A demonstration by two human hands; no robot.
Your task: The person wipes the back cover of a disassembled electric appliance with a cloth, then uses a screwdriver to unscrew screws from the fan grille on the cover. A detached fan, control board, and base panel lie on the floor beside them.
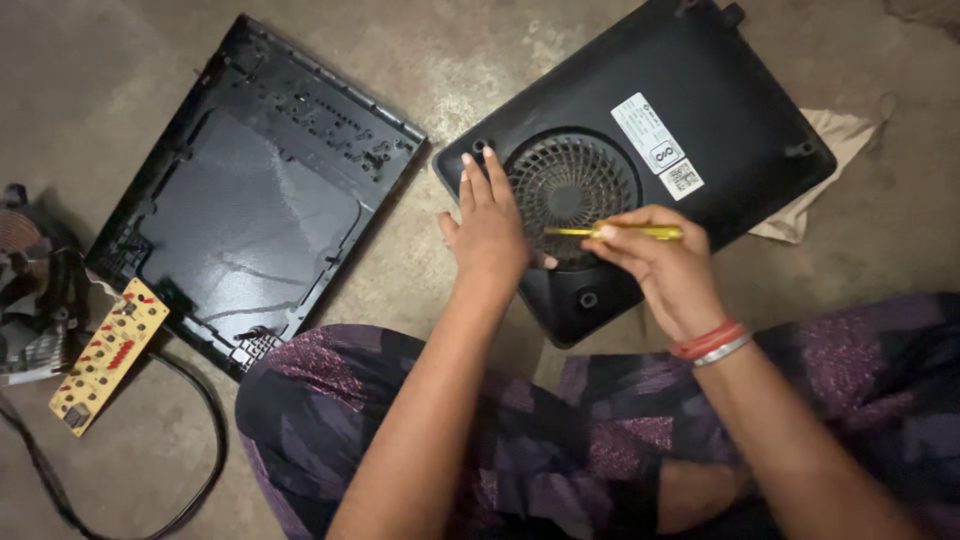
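1. Purple-and-black patterned trousers (560, 430) on the person's folded legs fill the near edge of the head view, both forearms reaching out over them.
2. Right hand (665, 265) has its fingers closed around the thin yellow-handled screwdriver (625, 231), gripping it near the handle end.
3. Long axis of the screwdriver runs almost level left to right; its tip points left, over the round fan grille (570, 185).
4. Left hand (488, 225) lies flat, fingers straight and together, pointing far, pressed on the left corner of the black rectangular plastic cooktop base (700, 90), just beside the grille.
5. That base lies underside up on the grey concrete floor (80, 60), right of centre, turned diagonally, with white labels (660, 145) on it.
6. Left of it, apart, lies a black rectangular top panel (250, 200), also diagonal.
7. Near left: a yellow circuit board strip (108, 355) beside a black cable (205, 420).
8. Beige cloth (825, 175) shows under the base's right edge.
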